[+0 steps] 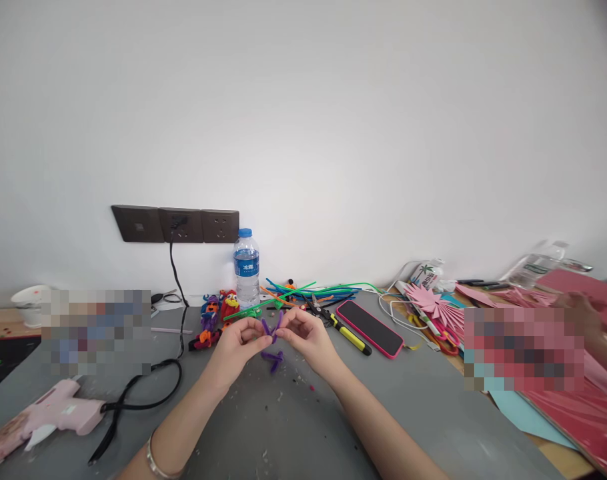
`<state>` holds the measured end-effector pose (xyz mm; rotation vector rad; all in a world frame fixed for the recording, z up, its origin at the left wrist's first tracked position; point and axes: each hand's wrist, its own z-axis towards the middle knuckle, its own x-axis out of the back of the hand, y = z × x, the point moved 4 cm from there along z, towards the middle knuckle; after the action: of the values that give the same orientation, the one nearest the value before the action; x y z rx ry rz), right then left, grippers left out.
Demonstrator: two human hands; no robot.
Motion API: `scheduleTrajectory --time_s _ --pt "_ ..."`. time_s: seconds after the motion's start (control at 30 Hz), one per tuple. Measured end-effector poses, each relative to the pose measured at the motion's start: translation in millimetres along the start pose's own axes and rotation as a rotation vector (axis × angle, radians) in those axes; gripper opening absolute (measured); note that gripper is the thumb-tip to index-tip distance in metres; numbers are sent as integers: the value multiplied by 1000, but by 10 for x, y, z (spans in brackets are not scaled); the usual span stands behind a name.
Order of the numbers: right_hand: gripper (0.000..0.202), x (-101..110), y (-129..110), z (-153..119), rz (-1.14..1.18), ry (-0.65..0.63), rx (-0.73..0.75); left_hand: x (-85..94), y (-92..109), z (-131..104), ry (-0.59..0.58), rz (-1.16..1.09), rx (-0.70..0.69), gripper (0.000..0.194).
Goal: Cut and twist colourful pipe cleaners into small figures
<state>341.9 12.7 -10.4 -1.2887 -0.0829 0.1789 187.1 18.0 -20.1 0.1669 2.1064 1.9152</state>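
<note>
Above the grey table, my left hand [246, 340] and my right hand [306, 337] pinch a purple pipe cleaner [273, 328] between them, its strands bent into a crossed shape. Just below the fingertips lies another bent purple pipe cleaner piece [272, 361]; whether the two pieces join cannot be made out. Behind my left hand stand small pipe cleaner figures [211, 315] in purple, orange and red. A bundle of blue, green and orange pipe cleaners [328, 292] lies behind my right hand. Black and yellow pliers [351, 337] rest right of that hand.
A phone with a pink case [371, 328] lies to the right. A water bottle [246, 270] stands by the wall. At left is a pink glue gun [58, 410] with a looped black cord [178, 380]. Far right, another person's hand [578, 317] is over pink paper [601, 300].
</note>
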Motion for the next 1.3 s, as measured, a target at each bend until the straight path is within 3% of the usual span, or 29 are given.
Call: scheduleTrajectory --time_s 0.37,0.53,0.7,0.87,1.1,1.3 --pt "23 -40 -18 -7 42 -160 -40 -28 6 -29 -136 157 98 32" --pt "23 -67 -52 -48 115 -259 -134 -37 -6 -59 -208 245 170 29" --pt "24 -30 -23 -37 104 -195 -181 -24 -12 -51 -227 226 166 28" --pt "27 18 54 4 161 -89 -180 -24 51 -14 -180 272 6 26" --pt "28 28 92 6 181 -51 -172 -30 84 -32 -2 744 -271 19" --pt "29 31 91 11 168 -18 -175 -17 33 -43 5 705 -347 19"
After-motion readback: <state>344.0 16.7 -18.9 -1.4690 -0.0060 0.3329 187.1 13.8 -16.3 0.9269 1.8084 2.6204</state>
